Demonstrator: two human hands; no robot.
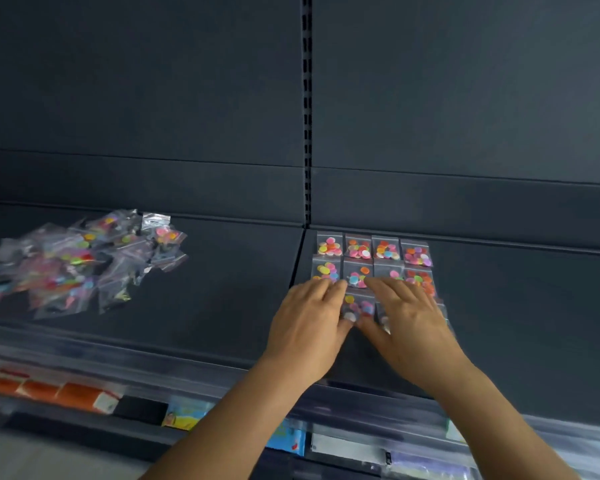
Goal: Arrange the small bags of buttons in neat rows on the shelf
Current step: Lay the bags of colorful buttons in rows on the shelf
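Small clear bags of coloured buttons lie in neat rows (373,251) at the back of the dark shelf (222,292), right of the shelf joint. A loose heap of more button bags (80,261) sits at the left. My left hand (309,327) and my right hand (409,320) lie flat, fingers straight, on the front rows, partly hiding the bags under them. Between the two hands a bag (359,306) shows, with both thumbs touching its near edge.
The shelf's back panel rises behind the rows, with a slotted upright (307,109) at the joint. A clear price rail (153,372) runs along the front edge. Below it are orange packs (49,389) and other packaged goods.
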